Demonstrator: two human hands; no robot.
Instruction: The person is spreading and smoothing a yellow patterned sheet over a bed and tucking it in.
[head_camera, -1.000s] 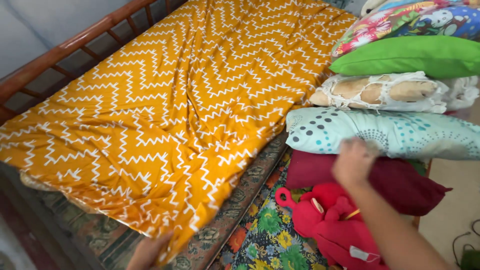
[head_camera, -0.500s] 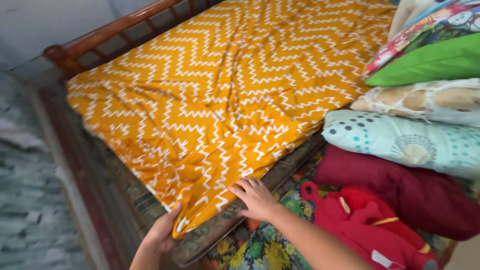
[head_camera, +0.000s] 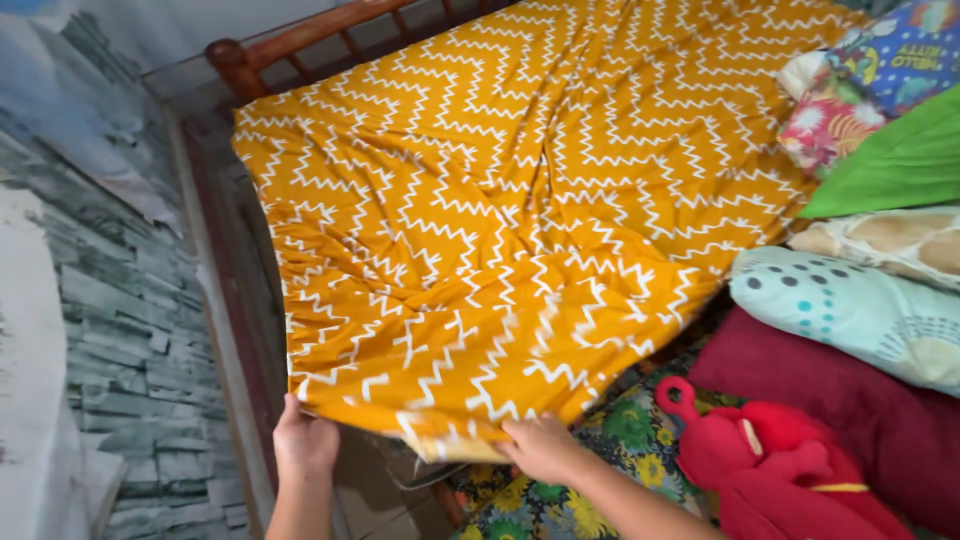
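Our hands at the sheet's near edge

Our left hand (head_camera: 305, 440) and right hand (head_camera: 543, 447) each pinch the near hem of the orange zigzag sheet (head_camera: 520, 210), which spreads away from us.

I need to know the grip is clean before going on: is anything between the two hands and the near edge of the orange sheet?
Nothing visible. The left hand and the right hand are both directly on the near edge of the orange sheet. The pillows and the red stuffed toy lie off to the right, apart from both hands.
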